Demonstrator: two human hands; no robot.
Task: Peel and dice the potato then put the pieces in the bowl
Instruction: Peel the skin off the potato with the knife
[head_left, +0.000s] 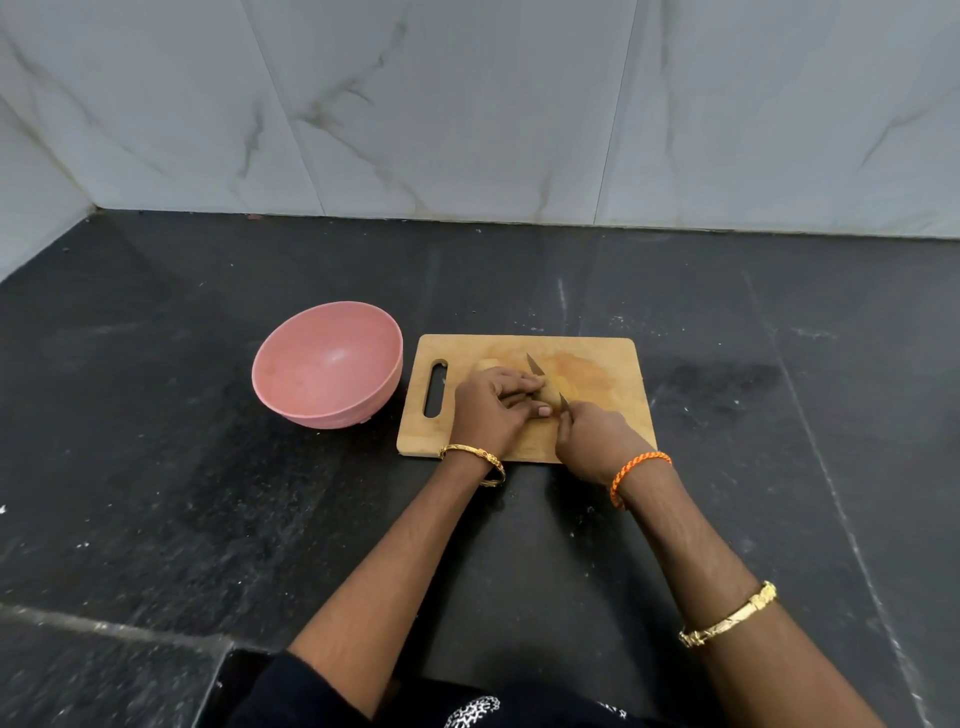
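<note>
Now left hand (491, 402) clamped over potato (551, 399) on board (613, 405), right hand (592, 441) fisted around knife (536, 365).

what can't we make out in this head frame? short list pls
- Potato: head view, mostly covered by the left hand; peeled or not, and how far cut, can't be told.
- Knife: only the blade tip shows; the handle is hidden inside the right hand.
- Bowl: looks empty, but its near inner wall is hidden by the rim.
- Cutting board: near edge partly covered by both wrists.
</note>
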